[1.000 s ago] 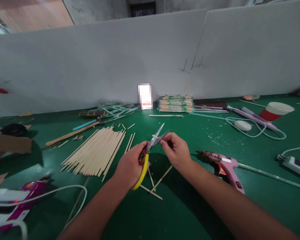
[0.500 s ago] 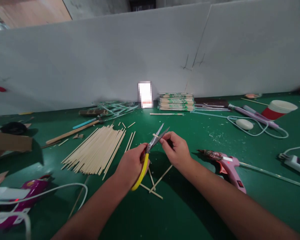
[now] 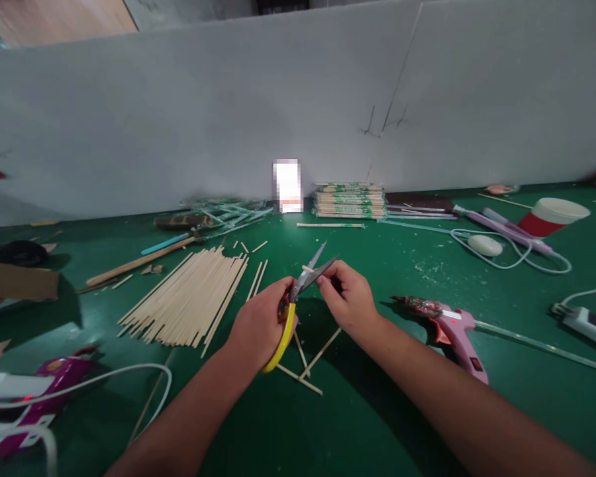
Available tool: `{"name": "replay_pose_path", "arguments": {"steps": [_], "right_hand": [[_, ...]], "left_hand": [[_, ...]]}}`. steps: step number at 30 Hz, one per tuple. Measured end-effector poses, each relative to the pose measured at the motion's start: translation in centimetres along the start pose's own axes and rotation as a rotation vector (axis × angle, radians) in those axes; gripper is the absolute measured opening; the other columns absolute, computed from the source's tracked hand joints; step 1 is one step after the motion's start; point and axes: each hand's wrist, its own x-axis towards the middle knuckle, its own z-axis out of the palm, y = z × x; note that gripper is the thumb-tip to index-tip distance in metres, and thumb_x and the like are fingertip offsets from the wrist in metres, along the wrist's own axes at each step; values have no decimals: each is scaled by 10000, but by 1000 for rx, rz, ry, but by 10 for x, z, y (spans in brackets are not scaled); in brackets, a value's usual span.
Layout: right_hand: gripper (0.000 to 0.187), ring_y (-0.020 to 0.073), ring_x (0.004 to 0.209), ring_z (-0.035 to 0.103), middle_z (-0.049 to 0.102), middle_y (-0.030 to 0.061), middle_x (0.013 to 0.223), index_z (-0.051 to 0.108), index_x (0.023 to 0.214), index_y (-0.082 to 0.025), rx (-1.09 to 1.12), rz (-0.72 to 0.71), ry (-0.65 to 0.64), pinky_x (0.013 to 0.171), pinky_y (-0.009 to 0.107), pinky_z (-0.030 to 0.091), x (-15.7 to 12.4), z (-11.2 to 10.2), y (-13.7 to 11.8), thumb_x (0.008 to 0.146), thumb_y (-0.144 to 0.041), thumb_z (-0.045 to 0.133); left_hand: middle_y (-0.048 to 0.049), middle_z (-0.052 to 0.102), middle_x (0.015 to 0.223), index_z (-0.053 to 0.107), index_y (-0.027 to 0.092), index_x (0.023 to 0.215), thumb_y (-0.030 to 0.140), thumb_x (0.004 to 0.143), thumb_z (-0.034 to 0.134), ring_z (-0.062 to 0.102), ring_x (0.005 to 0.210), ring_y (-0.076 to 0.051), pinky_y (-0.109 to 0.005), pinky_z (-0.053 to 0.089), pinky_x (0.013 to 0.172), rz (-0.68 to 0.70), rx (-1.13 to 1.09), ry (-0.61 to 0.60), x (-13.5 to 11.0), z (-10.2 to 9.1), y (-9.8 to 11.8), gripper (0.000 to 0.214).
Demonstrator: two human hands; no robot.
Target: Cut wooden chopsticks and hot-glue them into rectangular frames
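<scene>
My left hand [image 3: 264, 319] is closed around yellow-handled scissors [image 3: 287, 334], whose blades point up and away, slightly apart. A short pale wooden stick [image 3: 308, 269] lies between the blades. My right hand [image 3: 348, 295] pinches that stick close to the blade tips; most of it is hidden by the fingers. Below the hands, several thin sticks [image 3: 319, 354] lie crossed on the green table [image 3: 377, 424]. To the left of my left hand is a spread pile of wooden sticks [image 3: 186, 298], with a couple of loose ones beside it.
On the right rests a pink glue gun [image 3: 454, 324] with a clear glue stick in its back. A purple glue gun [image 3: 54, 391] and its white cord are at the left. Wrapped chopstick bundles [image 3: 350, 201] are stacked by the grey partition [image 3: 203, 119]. A red-and-white cup [image 3: 551, 217] stands far right.
Both hands stay nearly in place, with the stick still between the scissor blades. The view has shifted very slightly.
</scene>
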Motion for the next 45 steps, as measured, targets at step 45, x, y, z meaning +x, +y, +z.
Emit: {"name": "replay_pose_path", "arguments": {"steps": [45], "right_hand": [[217, 159, 697, 558, 616, 46, 746, 642, 863, -172, -468, -181, -219, 592, 263, 351, 2, 1, 1, 887, -266, 448]], "left_hand": [[-49, 636, 858, 611, 174, 952, 322, 905, 415, 590, 848, -194, -298, 426, 714, 478, 531, -9, 38, -24, -4, 250]]}}
